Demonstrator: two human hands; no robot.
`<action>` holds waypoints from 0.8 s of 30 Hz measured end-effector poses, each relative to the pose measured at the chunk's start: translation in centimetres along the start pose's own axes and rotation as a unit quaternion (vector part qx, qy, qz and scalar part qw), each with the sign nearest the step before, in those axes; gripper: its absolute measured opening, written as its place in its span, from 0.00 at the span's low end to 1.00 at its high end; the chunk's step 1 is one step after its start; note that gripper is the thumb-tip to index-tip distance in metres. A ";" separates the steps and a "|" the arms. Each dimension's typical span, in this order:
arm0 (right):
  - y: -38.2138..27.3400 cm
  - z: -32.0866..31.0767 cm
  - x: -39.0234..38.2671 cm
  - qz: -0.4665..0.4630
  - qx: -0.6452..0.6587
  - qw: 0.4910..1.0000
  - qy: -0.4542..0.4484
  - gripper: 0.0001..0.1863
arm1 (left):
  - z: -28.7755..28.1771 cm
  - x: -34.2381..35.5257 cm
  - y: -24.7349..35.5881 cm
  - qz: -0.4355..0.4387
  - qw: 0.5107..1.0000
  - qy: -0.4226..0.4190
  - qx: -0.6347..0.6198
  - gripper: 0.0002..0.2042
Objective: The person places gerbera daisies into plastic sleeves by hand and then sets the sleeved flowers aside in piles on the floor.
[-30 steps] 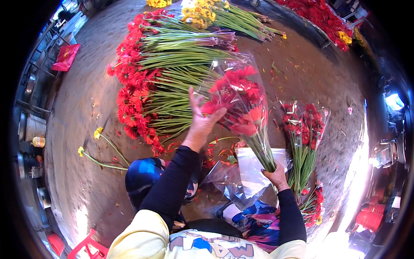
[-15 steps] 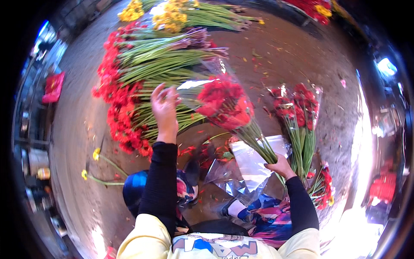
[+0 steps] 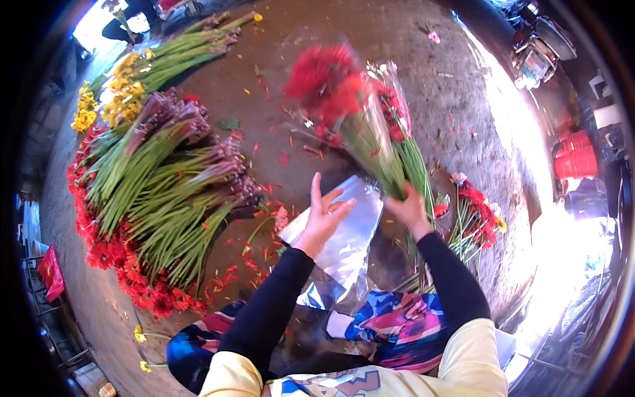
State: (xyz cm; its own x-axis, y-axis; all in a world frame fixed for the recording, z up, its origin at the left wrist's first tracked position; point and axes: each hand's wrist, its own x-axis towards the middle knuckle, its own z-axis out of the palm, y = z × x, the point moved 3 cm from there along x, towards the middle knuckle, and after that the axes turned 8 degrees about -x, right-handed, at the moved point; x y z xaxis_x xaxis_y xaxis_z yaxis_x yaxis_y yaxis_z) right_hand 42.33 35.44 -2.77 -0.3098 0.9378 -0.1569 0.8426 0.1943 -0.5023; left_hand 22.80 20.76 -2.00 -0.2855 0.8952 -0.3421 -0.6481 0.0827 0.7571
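Note:
My right hand (image 3: pixel 410 210) grips the stems of a bunch of red gerberas (image 3: pixel 331 83), whose heads are smeared by motion and point away from me. Partly behind it is another bunch of red gerberas in a clear sleeve (image 3: pixel 395 109), on the floor. My left hand (image 3: pixel 324 218) has its fingers spread and holds nothing. Under and beside that hand lies a stack of clear plastic sleeves (image 3: pixel 340 255), in front of my knees. To the left, a large pile of red gerberas (image 3: pixel 178 198) lies with green stems toward the middle.
Yellow gerberas (image 3: pixel 122 89) lie beyond the red pile. A few loose red flowers (image 3: pixel 473 212) rest by my right forearm. Petals and leaves are scattered over the brown floor (image 3: pixel 271 126). Red buckets (image 3: pixel 575 155) stand at far right; a person (image 3: pixel 135 20) shows at top left.
My view has turned to the right. My right hand has carried the bunch over beside the sleeved one on the floor. My left hand has left the bunch's top and come over the plastic sleeves.

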 end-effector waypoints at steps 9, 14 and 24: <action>-1.1 12.1 -3.1 -0.315 -0.006 0.909 -0.273 0.06 | -13.5 -3.8 -8.9 -0.124 0.951 0.271 0.077 0.24; -1.2 23.6 -14.1 -0.258 -0.085 0.844 -0.462 0.12 | -17.0 -7.1 -9.5 -0.156 0.938 0.300 0.072 0.21; 0.7 26.8 -14.1 -0.243 -0.095 0.942 -0.213 0.12 | -20.0 -10.2 -8.2 -0.151 0.948 0.244 0.139 0.18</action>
State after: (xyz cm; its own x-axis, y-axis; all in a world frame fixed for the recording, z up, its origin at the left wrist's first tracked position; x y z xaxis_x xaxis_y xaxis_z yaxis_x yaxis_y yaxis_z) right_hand 35.50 14.62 -23.68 -0.7939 0.5323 -0.2940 0.6064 0.6574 -0.4473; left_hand 16.87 2.21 -15.86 -0.4535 0.5081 -0.7323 -0.5605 0.4763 0.6775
